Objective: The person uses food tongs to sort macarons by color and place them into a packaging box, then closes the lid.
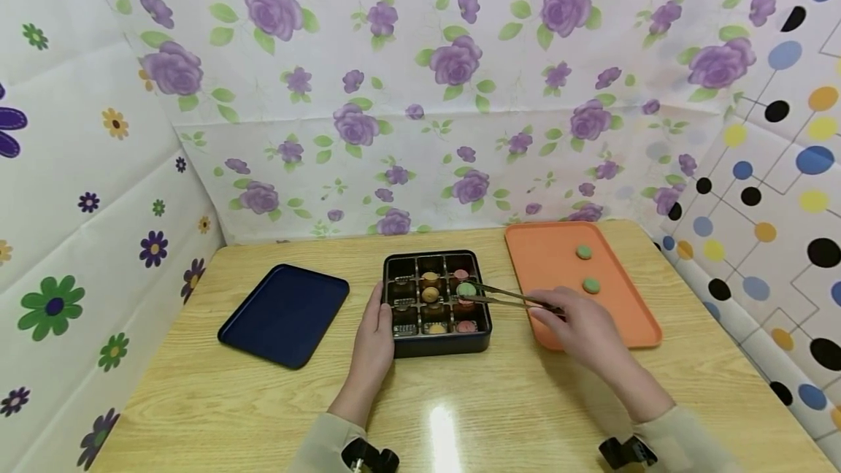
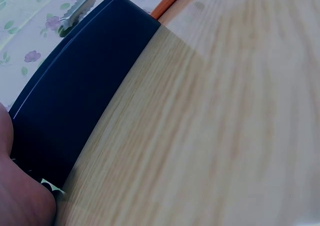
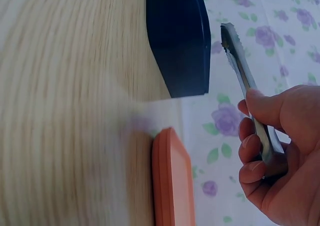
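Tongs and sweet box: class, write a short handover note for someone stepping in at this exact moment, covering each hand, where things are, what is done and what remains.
Left hand: flat against the left side of the black compartment box, steadying it.
Right hand: grips metal tongs, tips pinching a green sweet over the box's right column.
Orange tray, right of the box: two green sweets on it.
Blue tray, left of the box: bare in the head view.
Done, apparently: two green sweets out.
Left: yellow and pink sweets remain in the box.
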{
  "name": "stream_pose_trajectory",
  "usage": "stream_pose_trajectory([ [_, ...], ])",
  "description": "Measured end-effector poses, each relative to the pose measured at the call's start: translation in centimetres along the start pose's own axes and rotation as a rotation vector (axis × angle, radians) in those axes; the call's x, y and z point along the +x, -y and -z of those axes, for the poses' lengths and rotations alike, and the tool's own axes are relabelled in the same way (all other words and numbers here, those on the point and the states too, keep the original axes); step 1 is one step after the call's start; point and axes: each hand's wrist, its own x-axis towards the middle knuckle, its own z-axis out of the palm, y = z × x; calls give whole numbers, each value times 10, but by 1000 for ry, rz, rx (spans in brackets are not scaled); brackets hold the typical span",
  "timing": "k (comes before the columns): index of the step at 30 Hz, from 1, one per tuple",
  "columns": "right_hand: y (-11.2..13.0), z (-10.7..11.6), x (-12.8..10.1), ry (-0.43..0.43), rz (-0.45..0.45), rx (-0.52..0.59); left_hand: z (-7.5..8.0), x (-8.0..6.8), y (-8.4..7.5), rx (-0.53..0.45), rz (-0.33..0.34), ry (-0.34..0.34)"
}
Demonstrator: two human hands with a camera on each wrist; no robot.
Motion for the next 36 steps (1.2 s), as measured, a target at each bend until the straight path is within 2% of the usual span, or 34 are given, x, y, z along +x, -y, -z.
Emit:
stream_pose_trajectory([
  [12, 20, -15, 11, -13, 53, -2, -1, 0, 2, 10, 1, -1],
  [36, 51, -41, 23, 41, 134, -10, 0, -1, -1, 5, -7, -3],
])
